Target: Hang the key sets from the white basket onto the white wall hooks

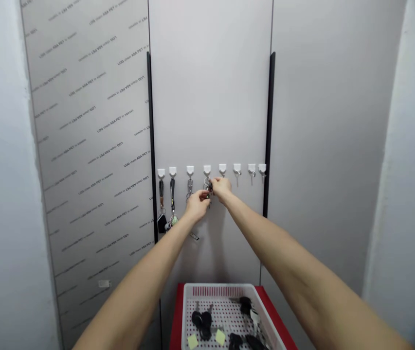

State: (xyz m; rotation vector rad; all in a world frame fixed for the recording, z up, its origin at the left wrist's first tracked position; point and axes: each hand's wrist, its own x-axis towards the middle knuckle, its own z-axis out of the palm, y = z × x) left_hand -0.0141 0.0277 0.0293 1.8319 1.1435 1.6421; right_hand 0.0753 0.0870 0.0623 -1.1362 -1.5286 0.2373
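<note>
A row of several white hooks runs across the grey panel [210, 97]. Both my arms reach up to the fourth hook [207, 169]. My left hand [197, 203] and my right hand [222, 187] are pinched together on a key ring [207, 186] right under that hook. The three hooks to the left carry keys: a brown strap keychain [161, 192], a dark strap keychain [172, 194] and a metal keychain [189, 187]. The hooks to the right of my hands [237, 168] are bare.
Below, a white perforated basket [192, 296] sits on a red surface [176, 316]. It holds several black keys [202, 323] and small yellow tags [220, 336]. Black vertical strips [270, 121] edge the panel. A film-covered panel [90, 146] stands to the left.
</note>
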